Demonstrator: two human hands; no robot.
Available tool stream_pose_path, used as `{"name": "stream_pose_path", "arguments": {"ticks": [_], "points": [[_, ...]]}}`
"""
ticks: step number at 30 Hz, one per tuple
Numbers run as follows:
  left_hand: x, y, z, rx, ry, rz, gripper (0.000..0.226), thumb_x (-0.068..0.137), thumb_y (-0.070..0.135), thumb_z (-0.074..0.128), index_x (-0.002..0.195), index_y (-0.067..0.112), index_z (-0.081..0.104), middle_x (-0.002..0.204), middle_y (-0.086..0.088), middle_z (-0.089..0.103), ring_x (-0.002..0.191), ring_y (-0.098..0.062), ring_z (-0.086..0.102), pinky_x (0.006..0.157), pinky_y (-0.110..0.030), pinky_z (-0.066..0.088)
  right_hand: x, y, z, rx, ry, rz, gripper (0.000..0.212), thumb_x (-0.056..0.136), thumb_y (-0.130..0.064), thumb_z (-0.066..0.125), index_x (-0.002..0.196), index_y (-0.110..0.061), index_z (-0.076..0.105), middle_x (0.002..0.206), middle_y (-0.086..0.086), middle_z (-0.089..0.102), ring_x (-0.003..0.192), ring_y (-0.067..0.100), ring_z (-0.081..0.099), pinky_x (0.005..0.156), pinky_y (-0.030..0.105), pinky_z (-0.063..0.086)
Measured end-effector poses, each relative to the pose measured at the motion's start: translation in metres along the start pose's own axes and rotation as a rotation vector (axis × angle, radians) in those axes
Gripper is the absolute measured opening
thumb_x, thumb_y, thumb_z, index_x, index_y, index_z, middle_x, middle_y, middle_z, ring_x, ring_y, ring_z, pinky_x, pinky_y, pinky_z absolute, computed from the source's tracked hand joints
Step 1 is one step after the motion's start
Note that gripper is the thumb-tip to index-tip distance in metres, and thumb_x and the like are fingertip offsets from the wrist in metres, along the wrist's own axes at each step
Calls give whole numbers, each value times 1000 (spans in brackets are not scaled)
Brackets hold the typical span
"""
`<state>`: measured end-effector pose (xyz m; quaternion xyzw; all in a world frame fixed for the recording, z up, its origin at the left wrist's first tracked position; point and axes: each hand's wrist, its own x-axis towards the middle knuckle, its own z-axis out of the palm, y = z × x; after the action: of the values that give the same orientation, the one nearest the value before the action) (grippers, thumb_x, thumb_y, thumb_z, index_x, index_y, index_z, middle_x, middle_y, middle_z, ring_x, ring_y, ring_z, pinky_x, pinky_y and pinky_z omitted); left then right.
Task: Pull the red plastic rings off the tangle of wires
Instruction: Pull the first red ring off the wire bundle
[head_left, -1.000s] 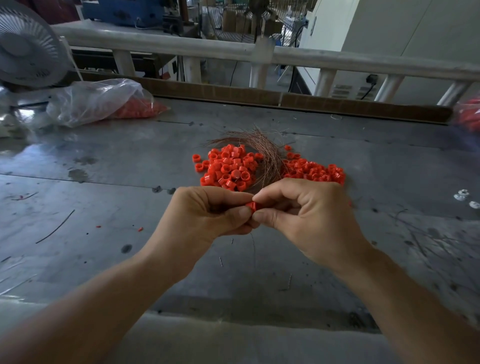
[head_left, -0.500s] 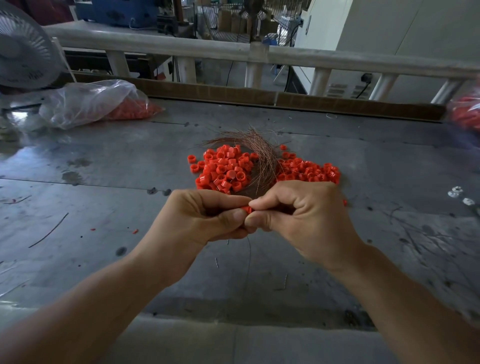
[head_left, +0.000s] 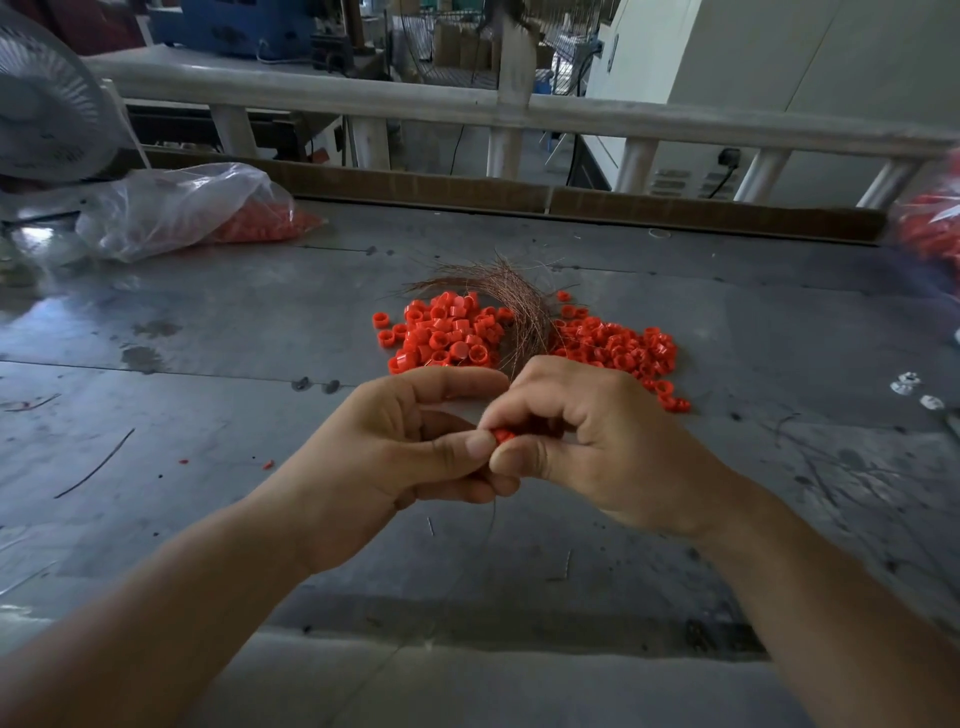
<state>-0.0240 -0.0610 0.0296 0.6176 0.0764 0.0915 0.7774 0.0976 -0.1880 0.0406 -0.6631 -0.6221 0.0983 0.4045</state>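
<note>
1. The left hand (head_left: 395, 457) and right hand (head_left: 597, 441) are touching at the frame's centre, both pinching one red ring (head_left: 503, 435) between curled fingers (head_left: 467, 451).
2. A thin wire (head_left: 488, 530) is hanging below that ring.
3. The tangle of wires (head_left: 514, 306) is lying on the table (head_left: 208, 364) just above the hands, with ring heaps (head_left: 447, 338) on either side.

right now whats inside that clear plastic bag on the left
The clear bag holds red pieces, bunched at its right end. Crumpled, glary plastic hides the rest of its inside.
</note>
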Motion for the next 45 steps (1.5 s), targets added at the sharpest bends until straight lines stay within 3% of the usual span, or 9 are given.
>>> {"name": "stream_pose_path", "arguments": {"ticks": [4,16,20,23,27,33,38,42,45], "points": [[-1,-2,3,172,19,134,69,57,36,84,117,23,53,80,-13,72,73,-25,70,63,-23,54,0,-1,4,-92,37,-22,14,78,-20,63,86,-10,67,77,-18,46,75,-6,48,69,6,37],[-5,-4,11,182,43,200,62,64,16,68,121,28,45,72,-12,70,63,-20,68,56,-22,53,-3,-8,13,-83,81,18,5,77,-10,60,79,-9,65,76,-17,49,72,-2,50,64,7,39],[-4,-1,7,129,22,123,63,63,29,79,120,19,52,78,-19,70,66,-26,69,56,-23,53,-1,-5,9,31,44,97,10,78,-29,67,79,-19,64,73,-14,51,73,1,52,65,10,42],[-1,3,1,40,38,71,69,45,43,87,106,17,66,70,-14,69,54,-24,66,46,-23,50,-1,-6,7,240,22,208,27,61,-40,68,85,-32,63,79,-8,59,78,7,59,71,18,51],[1,6,-6,-232,-20,110,55,52,26,87,103,11,70,71,-11,68,56,-17,66,49,-21,52,-1,-6,4,599,-59,361,51,63,-36,64,112,-24,55,96,-5,68,91,8,65,81,21,52],[2,9,-13,-356,-27,145,47,50,18,84,95,8,72,82,-12,72,68,-17,70,59,-21,55,0,-13,2,706,-31,424,23,69,-26,59,89,-15,63,58,-3,62,49,11,56,47,22,51],[0,11,-14,-17,106,176,21,43,10,82,58,17,69,62,-2,66,56,-10,66,51,-15,51,-3,-8,-12,442,27,425,2,76,-15,66,75,-15,67,50,-7,54,44,5,51,41,21,48],[-1,11,-19,406,126,96,27,41,32,78,66,23,70,61,-2,66,53,-15,65,48,-18,49,-7,-2,-22,101,-64,397,9,76,-16,71,71,-24,71,66,-8,67,60,2,60,55,17,50],[0,6,-21,794,13,4,24,43,44,77,65,36,68,61,9,67,50,1,57,48,-11,44,-9,0,-23,-19,-264,412,12,73,-17,74,68,-26,69,65,-20,66,61,-8,59,56,6,43]]}}
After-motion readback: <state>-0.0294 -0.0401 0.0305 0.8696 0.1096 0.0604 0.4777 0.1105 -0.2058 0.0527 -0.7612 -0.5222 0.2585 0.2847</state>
